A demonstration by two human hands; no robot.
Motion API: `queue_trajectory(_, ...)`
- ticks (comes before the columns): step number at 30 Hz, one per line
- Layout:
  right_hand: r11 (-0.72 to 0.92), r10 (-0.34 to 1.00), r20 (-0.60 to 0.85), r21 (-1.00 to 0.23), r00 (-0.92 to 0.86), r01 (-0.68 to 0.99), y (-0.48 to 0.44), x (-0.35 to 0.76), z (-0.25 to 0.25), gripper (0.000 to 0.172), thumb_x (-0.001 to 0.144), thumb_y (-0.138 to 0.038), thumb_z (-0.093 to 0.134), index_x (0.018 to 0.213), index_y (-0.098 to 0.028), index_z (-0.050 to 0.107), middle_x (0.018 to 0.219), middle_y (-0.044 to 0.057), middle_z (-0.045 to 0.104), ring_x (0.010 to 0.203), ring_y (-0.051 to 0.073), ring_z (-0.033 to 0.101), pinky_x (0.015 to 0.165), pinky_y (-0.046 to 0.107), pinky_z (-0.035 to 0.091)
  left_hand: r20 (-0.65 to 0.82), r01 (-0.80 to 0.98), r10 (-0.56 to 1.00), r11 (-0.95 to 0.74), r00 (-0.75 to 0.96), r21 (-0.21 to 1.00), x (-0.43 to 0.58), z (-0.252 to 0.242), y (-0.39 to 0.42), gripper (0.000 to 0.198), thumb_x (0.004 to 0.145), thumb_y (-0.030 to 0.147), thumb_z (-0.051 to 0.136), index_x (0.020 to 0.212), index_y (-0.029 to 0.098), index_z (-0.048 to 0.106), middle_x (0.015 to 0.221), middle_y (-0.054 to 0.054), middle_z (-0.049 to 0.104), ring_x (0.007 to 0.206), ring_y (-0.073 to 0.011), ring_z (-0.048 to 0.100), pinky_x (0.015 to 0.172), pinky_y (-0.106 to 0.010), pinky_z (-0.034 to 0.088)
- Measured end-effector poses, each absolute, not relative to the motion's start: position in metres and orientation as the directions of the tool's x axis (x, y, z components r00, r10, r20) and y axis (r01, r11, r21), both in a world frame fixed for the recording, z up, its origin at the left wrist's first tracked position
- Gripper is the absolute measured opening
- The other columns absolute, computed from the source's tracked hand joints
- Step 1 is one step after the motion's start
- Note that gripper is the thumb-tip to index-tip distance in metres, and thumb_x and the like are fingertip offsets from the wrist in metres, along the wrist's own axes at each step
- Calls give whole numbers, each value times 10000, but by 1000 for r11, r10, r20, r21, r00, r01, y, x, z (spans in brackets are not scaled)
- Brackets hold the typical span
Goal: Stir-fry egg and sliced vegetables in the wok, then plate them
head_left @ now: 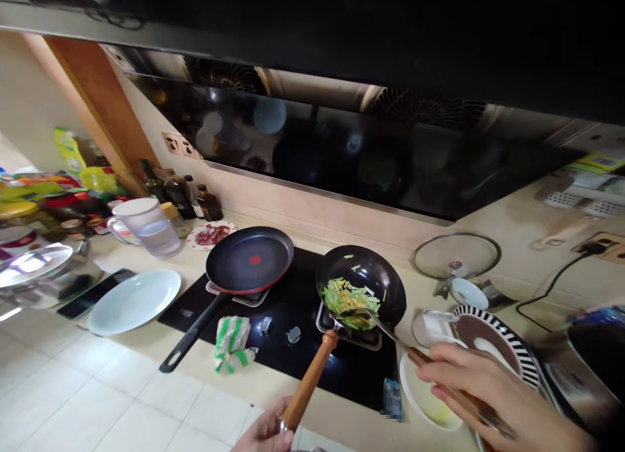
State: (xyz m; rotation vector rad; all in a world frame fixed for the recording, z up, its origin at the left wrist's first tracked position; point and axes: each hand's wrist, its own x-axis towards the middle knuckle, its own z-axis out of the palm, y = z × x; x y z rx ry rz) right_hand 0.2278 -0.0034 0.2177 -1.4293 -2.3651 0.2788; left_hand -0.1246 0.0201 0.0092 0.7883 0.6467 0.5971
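Observation:
My left hand (267,431) is wrapped round the wooden handle of a dark wok (385,279), which sits tilted over the right burner. In the wok lies a heap of chopped green vegetable with yellow bits (349,296). My right hand (481,390) grips the wooden handle of a metal spatula (390,333). The spatula's head rests in the food, partly hidden by it. Left of the wok, a flat frying pan (254,260) with a red dot stands on the other burner, its inside bare.
A green-striped cloth (232,343) lies at the stove's front edge. A pale oval plate (137,302), water jug (146,225) and plate of sliced meat (211,234) stand left. Right are a glass lid (456,256), a bowl with yellow residue (430,400) and a striped-rim plate (525,354). The range hood (342,152) overhangs.

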Motion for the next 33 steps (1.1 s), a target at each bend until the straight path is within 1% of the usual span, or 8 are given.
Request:
queue_trajectory(3, 419, 907, 139, -410, -399, 810, 30, 228, 200, 249, 914, -285, 476, 1075, -281, 665, 903, 50, 649, 673, 145, 611, 616, 253, 491, -332, -219, 716, 559, 615, 800, -125, 3, 17, 625, 703, 467, 733, 1211, 147, 559, 508, 31, 497, 436, -72, 362, 453, -218, 211)
queue_trajectory(7, 333, 937, 246, -426, -247, 841, 75, 244, 176, 254, 922, -323, 468, 1077, -239, 650, 981, 62, 635, 821, 172, 619, 746, 287, 490, -339, -174, 726, 531, 599, 829, -124, 1, 14, 617, 734, 486, 700, 1221, 140, 550, 508, 24, 508, 440, -68, 343, 457, -227, 180)
queue_trajectory(9, 334, 929, 294, -402, -225, 852, 86, 245, 166, 262, 923, -332, 459, 1058, -217, 652, 953, 70, 622, 798, 173, 613, 731, 291, 489, -318, -189, 728, 521, 607, 832, -124, 1, 14, 617, 731, 510, 691, 1210, 144, 560, 497, 36, 478, 445, -70, 336, 461, -227, 192)
queue_trajectory(12, 393, 912, 283, -395, -297, 830, 76, 231, 162, 277, 937, -303, 412, 1060, -204, 639, 907, 65, 599, 672, 138, 584, 634, 257, 479, -291, -202, 740, 497, 606, 844, -123, 0, 14, 611, 735, 522, 680, 1211, 158, 562, 515, 35, 478, 456, -70, 341, 460, -221, 187)
queue_trajectory(19, 479, 876, 125, -344, -466, 808, 12, 205, 198, 228, 887, -202, 484, 1033, -269, 647, 835, 32, 586, 648, 127, 568, 586, 210, 449, -272, -297, 728, 549, 629, 782, -123, 1, 17, 602, 676, 424, 764, 1203, 197, 579, 617, 13, 542, 469, -90, 420, 510, -240, 325)
queue_trajectory(26, 410, 896, 303, -280, -325, 868, 61, 217, 150, 275, 940, -238, 380, 1078, -224, 617, 893, 55, 570, 683, 131, 588, 651, 235, 479, -273, -255, 702, 548, 658, 796, -123, -7, 19, 564, 682, 477, 746, 1136, 174, 603, 528, 31, 482, 450, -72, 381, 449, -209, 222)
queue_trajectory(29, 438, 897, 190, -272, -398, 857, 34, 218, 163, 269, 909, -196, 406, 1060, -255, 620, 892, 52, 582, 705, 148, 595, 642, 245, 480, -292, -259, 720, 549, 629, 795, -122, -5, 19, 567, 656, 475, 769, 1110, 172, 617, 570, 25, 493, 467, -64, 371, 452, -209, 195)
queue_trajectory(33, 509, 860, 118, -275, -497, 816, -18, 217, 192, 360, 783, -201, 567, 1112, -340, 610, 902, 51, 620, 716, 197, 604, 582, 271, 482, -326, -300, 741, 573, 586, 763, -121, 0, 15, 538, 644, 417, 795, 1097, 181, 629, 572, 31, 489, 493, -72, 393, 495, -211, 266)
